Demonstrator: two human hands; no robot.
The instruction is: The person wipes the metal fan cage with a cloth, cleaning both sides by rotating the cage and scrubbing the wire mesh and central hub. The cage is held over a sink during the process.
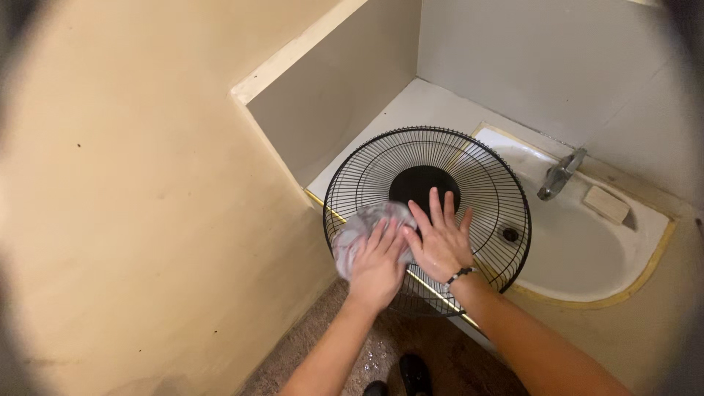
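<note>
Two hands on a round black fan grille propped at a sink's edge.

The fan grille [469, 176] stands tilted, its lower rim near the surface's [411, 110] front edge and its face turned toward the camera, leaning back over the sink [587, 257]; being round, it has no long axis. The left hand [378, 268] presses a crumpled grey cloth [359, 227] against the lower left wires, fingers curled over it. The right hand [440, 242], just beside it, lies flat and spread on the wires below the black centre disc. In the sink: a drain hole; a pale soap bar [606, 203] rests on its rim near the tap [559, 174].
</note>
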